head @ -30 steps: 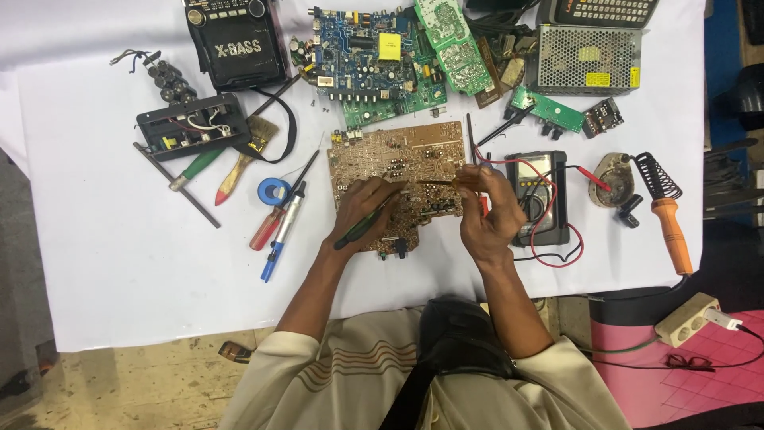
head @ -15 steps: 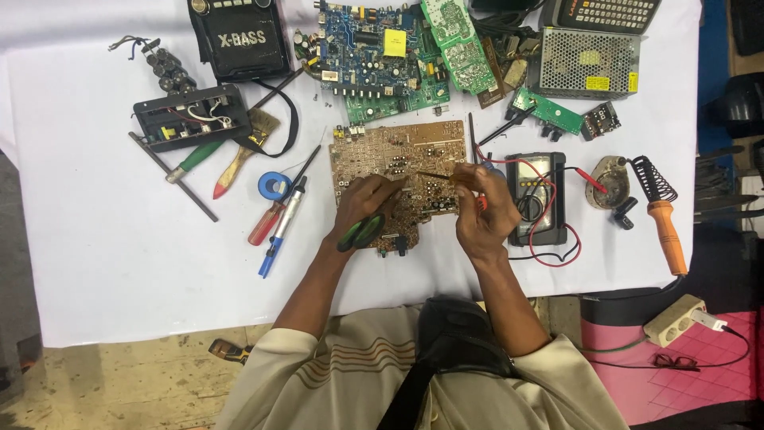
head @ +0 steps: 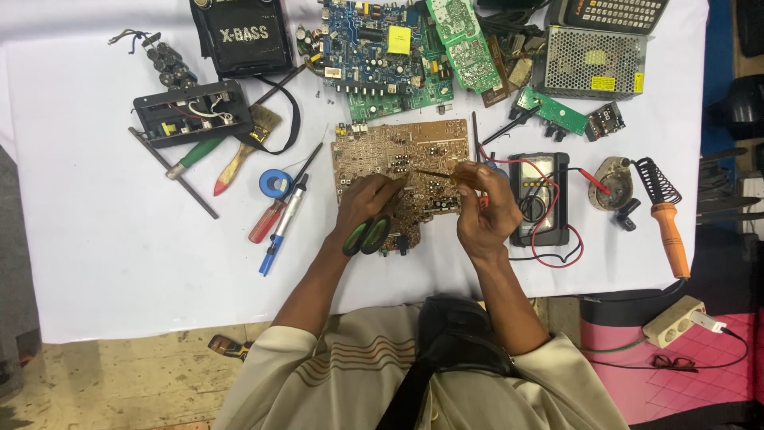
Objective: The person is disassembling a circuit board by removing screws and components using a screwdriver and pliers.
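Two hands work over a brown circuit board lying flat on the white table, roughly centre. Left hand is closed around a green-handled tool, prob. cutters or pliers; the green grips stick out below the palm toward the person, fingers wrapped over the top, and the hand rests on the board's lower edge. Tool's working end is hidden under the fingers, can't tell what it touches. Right hand is clenched on a thin screwdriver w/ amber handle, held nearly level, shaft pointing left across the board; tip sits on or just above the board's middle, can't tell which.

Just right of the right hand: black multimeter w/ red and black leads looped around it. Further right, soldering iron w/ orange handle beside its coil stand. Left of the board: blue tape roll, red-handled screwdriver, blue-tipped pen-like tool, paintbrush. Above the board, touching or nearly: blue circuit board and green boards, plus a metal mesh power supply at top right.
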